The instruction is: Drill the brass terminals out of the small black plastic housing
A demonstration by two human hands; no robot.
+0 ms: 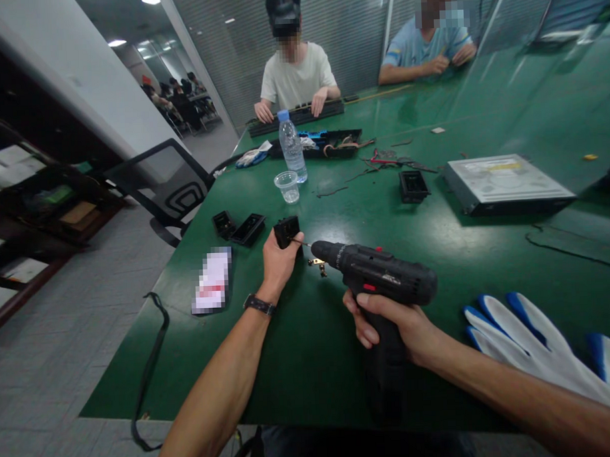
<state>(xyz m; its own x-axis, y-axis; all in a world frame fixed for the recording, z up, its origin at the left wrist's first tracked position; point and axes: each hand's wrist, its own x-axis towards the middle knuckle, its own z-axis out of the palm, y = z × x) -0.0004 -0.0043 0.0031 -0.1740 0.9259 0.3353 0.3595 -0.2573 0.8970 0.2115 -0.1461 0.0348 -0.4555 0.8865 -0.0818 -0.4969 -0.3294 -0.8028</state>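
Observation:
My left hand grips a small black plastic box, holding it on its side just above the green table. In my right hand is a black cordless drill, fingers wrapped round its handle. The drill's bit points left at the box, its tip by my left thumb; whether it touches the box I cannot tell. Small brass-coloured metal parts lie beneath the drill's chuck. Two similar black boxes, one an open tray and one smaller piece, rest left of my left hand.
A clear cup and a water bottle stand ahead. A metal disc drive and another black box are at right. White-and-blue gloves lie beside my right forearm. A phone-like item lies left. Two people sit opposite.

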